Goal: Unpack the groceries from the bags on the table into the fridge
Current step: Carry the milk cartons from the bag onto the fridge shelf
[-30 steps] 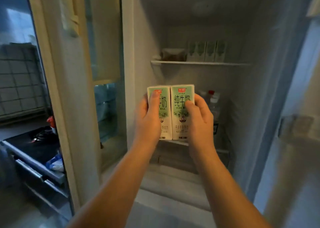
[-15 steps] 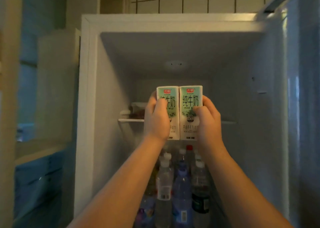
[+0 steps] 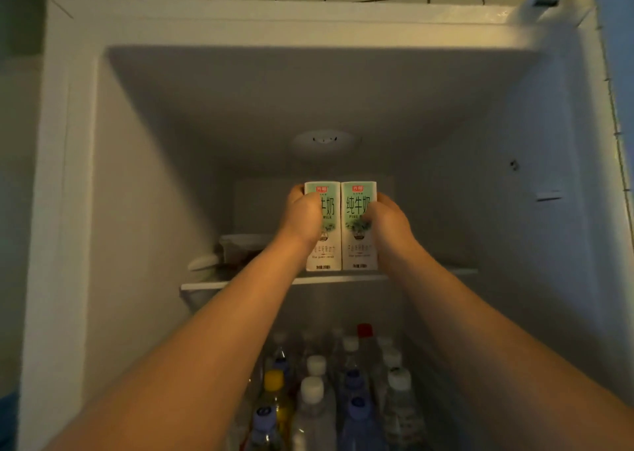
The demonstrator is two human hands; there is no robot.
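Two green-and-white milk cartons stand side by side inside the open fridge (image 3: 68,176), their bases at the top shelf (image 3: 429,274). My left hand (image 3: 303,219) grips the left milk carton (image 3: 326,255) from its left side. My right hand (image 3: 389,224) grips the right milk carton (image 3: 360,244) from its right side. Both cartons are upright and pressed together. Whether they rest on the shelf or hover just above it I cannot tell.
A clear lidded container (image 3: 240,246) and a pale bowl-like dish (image 3: 203,265) sit on the shelf's left end. Below the shelf stand several water bottles (image 3: 312,406) with white, blue, yellow and red caps. The fridge door (image 3: 614,73) hangs open at right.
The view has swung up from the kitchen to the fridge's top compartment. Both hands have carried the two cartons forward, deeper in, down to the top shelf.
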